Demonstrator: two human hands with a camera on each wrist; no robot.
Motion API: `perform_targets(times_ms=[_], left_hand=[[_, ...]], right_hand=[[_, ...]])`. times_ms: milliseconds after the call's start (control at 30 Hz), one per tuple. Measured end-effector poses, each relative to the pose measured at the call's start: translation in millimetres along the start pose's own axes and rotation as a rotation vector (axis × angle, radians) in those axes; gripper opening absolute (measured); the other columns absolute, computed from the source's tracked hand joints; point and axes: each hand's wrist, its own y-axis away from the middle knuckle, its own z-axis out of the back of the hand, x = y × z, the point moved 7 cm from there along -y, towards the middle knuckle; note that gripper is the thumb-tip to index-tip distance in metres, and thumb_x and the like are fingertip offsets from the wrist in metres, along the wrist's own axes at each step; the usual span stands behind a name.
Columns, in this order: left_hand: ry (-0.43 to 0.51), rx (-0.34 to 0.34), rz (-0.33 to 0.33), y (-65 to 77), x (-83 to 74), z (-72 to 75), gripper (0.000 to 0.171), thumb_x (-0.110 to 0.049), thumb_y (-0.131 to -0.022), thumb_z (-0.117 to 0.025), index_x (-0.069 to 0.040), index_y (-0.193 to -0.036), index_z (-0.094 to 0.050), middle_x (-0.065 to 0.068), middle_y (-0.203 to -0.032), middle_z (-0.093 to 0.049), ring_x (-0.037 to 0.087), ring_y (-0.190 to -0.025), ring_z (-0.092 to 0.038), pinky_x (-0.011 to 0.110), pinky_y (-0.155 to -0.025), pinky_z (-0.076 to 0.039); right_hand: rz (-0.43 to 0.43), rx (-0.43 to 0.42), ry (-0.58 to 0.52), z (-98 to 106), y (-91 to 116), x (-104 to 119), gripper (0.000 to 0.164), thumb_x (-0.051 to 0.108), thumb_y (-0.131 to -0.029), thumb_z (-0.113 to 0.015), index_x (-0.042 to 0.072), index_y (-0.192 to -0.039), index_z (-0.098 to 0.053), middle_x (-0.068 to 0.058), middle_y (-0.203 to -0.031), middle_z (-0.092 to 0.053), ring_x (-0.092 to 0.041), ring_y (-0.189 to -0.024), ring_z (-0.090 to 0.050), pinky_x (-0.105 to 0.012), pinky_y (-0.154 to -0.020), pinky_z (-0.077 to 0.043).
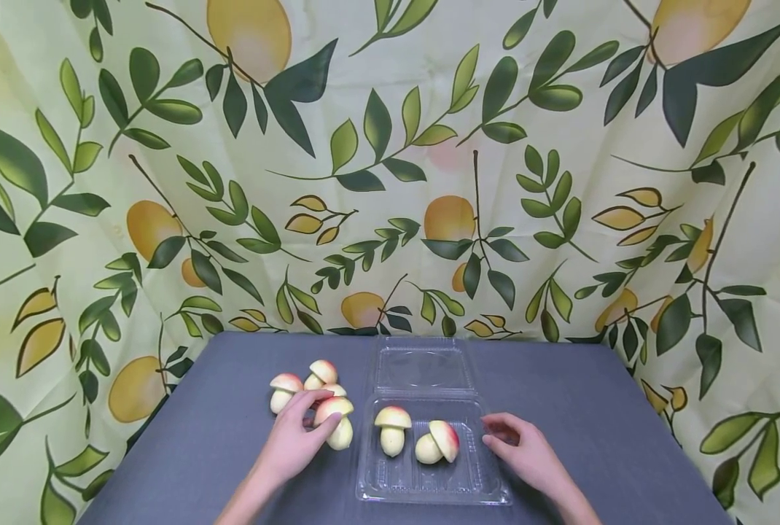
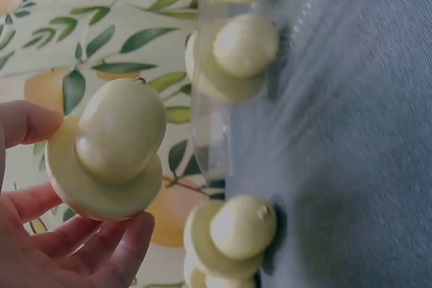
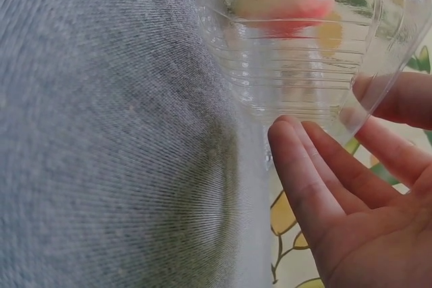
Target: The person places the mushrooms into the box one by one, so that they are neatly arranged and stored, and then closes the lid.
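Mushrooms (image 1: 286, 383) crowd left hand (image 1: 291, 439) (grip pinching another mushroom (image 1: 342, 434)), right hand (image 1: 529, 450) loose against clear tray (image 1: 429, 480).

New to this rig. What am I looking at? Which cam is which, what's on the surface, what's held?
No machine here, just a person's bare hands. The wide picture comes from a head-worn camera looking forward and down; each close-up comes from a camera on one wrist, so the scene looks turned sideways. On the grey-blue surface sits an open clear box with two mushroom-shaped pieces inside. Loose pieces lie left of it. The left hand holds another piece; the right hand is at the box's right edge.
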Motion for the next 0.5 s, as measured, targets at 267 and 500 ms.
perform_targets(times_ms=[267,500], left_hand=[[0.045,0.005,-0.136,2.4,-23.8,-10.0,0.029,-0.014,-0.085,-0.082,-0.018,-0.111,-0.072,-0.009,-0.110,-0.066,0.009,-0.095,-0.061,0.026,-0.073,-0.055],[0.056,0.061,-0.196,2.3,-35.2,-23.2,0.029,-0.017,-0.086,-0.081,-0.017,-0.114,-0.071,-0.012,-0.109,-0.065,0.011,-0.099,-0.061,0.027,-0.076,-0.055]], right_hand=[[-0.015,-0.003,-0.004,0,-1,-2,0.031,0.011,-0.088,-0.078,0.002,-0.117,-0.071,-0.008,-0.110,-0.071,-0.017,-0.093,-0.068,-0.026,-0.076,-0.055],[-0.018,-0.002,0.002,0,-1,-3,0.030,0.011,-0.089,-0.078,0.002,-0.117,-0.071,-0.008,-0.110,-0.071,-0.018,-0.094,-0.068,-0.025,-0.076,-0.055]])
